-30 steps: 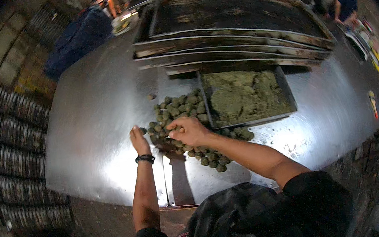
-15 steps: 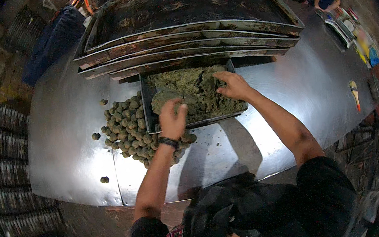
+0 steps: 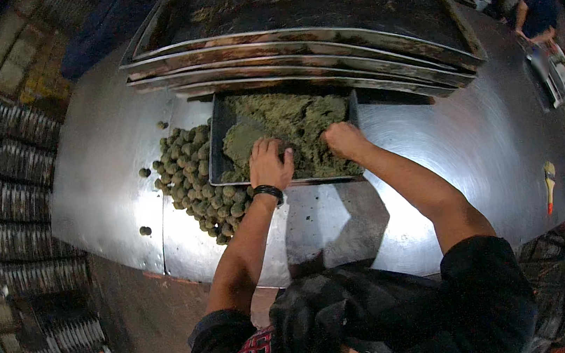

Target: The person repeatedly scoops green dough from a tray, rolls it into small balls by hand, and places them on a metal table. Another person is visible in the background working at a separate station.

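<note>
A dark rectangular pan (image 3: 217,153) holds a crumbly green dough-like mixture (image 3: 288,109), with a smoother lump of it at the left. My left hand (image 3: 269,162), a black band at its wrist, rests over the pan's near side. Its fingers stretch forward and lie on the mixture. Toward the pan's right side, my right hand (image 3: 347,142) is closed, its curled fingers in the mixture; their tips are hidden. Left of the pan lies a heap of small round green balls (image 3: 189,163), partly behind my left wrist.
Large dark baking trays (image 3: 305,15) are stacked just beyond the pan. The metal table (image 3: 428,158) carries a brush (image 3: 550,187) at the right and stray balls at the left. A person (image 3: 536,11) is at the far right. Racks of trays (image 3: 11,203) stand at the left.
My left hand has moved slightly forward and right and now lies on the mixture. My right hand has come nearer and its fingers have curled shut. The whole view has shifted a little.
</note>
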Action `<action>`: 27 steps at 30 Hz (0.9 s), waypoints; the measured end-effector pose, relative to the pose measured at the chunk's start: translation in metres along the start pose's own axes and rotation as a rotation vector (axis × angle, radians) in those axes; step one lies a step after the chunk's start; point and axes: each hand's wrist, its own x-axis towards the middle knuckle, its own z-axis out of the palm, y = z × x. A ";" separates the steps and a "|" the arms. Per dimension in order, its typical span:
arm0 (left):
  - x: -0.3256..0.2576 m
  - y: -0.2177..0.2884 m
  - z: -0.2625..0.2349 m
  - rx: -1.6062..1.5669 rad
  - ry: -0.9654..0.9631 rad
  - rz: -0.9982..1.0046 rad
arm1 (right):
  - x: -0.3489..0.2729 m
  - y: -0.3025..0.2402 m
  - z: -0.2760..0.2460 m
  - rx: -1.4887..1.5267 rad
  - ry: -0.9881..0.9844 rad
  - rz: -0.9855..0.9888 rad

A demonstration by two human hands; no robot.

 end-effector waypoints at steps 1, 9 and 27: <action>-0.003 -0.008 0.002 -0.012 -0.007 -0.025 | -0.002 -0.013 -0.025 -0.084 -0.130 -0.041; 0.026 0.015 0.016 -1.333 -0.292 -0.719 | -0.008 0.016 -0.047 1.237 0.061 0.125; 0.028 0.018 0.036 -0.689 -0.081 -0.664 | -0.010 -0.058 -0.057 0.558 0.408 -0.058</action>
